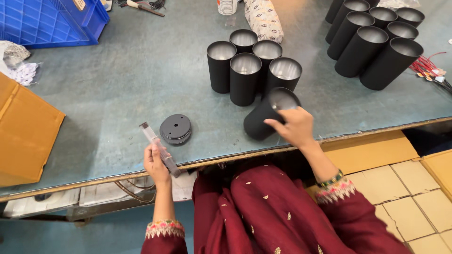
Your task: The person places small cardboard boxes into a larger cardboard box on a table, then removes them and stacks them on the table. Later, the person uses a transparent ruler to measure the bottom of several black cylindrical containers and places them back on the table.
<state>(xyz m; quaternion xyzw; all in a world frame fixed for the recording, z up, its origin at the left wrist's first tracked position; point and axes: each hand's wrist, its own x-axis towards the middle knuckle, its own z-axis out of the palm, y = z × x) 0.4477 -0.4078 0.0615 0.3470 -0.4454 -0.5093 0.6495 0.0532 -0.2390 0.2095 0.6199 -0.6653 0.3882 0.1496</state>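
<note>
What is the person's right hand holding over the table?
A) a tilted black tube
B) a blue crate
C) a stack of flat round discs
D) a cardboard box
A: the right hand grips the rim of a tilted black tube, while the discs lie untouched on the table.

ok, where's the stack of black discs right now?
Head view: the stack of black discs lies near the table's front edge, just right of the clear tube in the left hand.
</note>
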